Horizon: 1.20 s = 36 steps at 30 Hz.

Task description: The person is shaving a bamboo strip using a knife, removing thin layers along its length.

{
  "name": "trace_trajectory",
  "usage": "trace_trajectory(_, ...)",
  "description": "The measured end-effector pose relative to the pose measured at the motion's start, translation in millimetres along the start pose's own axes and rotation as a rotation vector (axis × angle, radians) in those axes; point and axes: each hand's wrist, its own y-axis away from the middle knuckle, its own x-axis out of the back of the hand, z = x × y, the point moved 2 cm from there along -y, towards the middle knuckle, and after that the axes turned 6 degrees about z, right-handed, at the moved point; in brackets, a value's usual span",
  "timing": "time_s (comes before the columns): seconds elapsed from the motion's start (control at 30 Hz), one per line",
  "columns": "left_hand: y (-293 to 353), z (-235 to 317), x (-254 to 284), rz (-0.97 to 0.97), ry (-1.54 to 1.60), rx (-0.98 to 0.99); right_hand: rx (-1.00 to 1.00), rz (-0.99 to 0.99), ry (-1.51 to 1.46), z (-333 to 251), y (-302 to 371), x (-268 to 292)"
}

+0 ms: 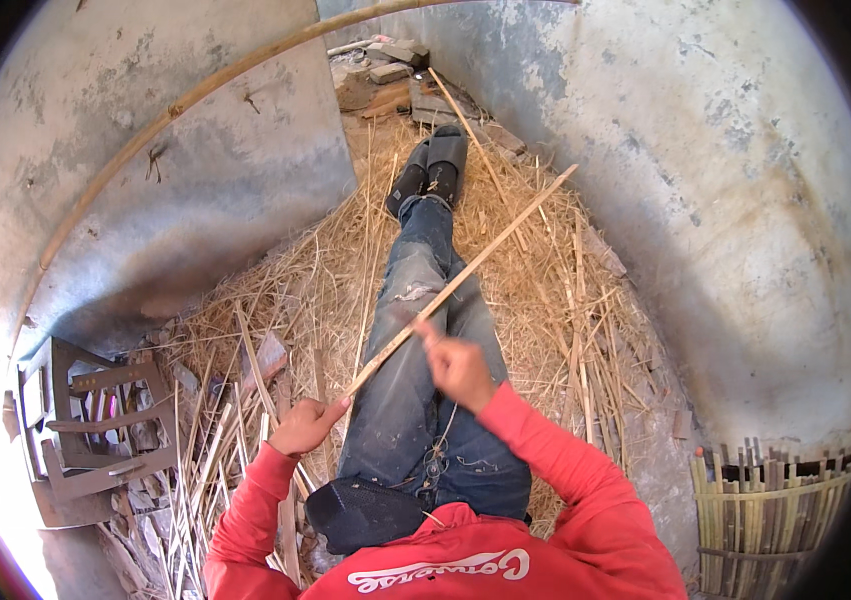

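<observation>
The left grip is clamped on the near end of a long, narrow, pale-tan wooden strip, its long axis pointing away and rightward from there; whether the blurred right grip, just beside the strip, is closed, I cannot tell.

- 2 forearms: angled inward
- Left hand: fingers curled, thumb extended rightward
- Right hand: farther forward, blurred, 1 finger pointing forward-left
- Legs: stretched straight ahead, close together
</observation>
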Motion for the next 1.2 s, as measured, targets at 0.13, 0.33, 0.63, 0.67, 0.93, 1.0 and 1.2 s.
trace_trajectory(0.13, -6.7, 19.2, -3.1, 0.008, 0.055, -0.015, -0.192, 0.057, 0.113, 4.2, -10.9, 4.5)
trace_trajectory(0.33, -17.8, 33.9, -20.8, 0.021, 0.187, 0.03, -0.211, -0.153, -0.009, -32.2, 16.6, -17.3)
trace_trajectory(0.63, -21.2, 33.7, -25.2, -0.052, 0.285, 0.021, -0.227, -0.482, 0.107, -53.0, 15.8, -15.1)
trace_trajectory(0.67, -21.0, 28.9, -27.2, -0.104, 0.371, 0.051, -0.214, -0.249, -0.045, -43.2, 13.0, -16.9)
trace_trajectory(0.93, 21.1, -11.2, -0.7, -0.332, 0.861, 0.254, -0.181, 0.224, 0.066, 33.1, -35.8, 22.8)
trace_trajectory(1.0, 38.6, -31.2, 18.6, -0.299, 0.788, 0.212, -0.276, 0.223, 0.229, 48.4, -51.9, 44.2)
trace_trajectory(1.2, 92.9, -114.8, 80.0, -0.167, 0.477, 0.199, -0.388, 0.332, 0.404, 106.7, -92.3, 103.2)
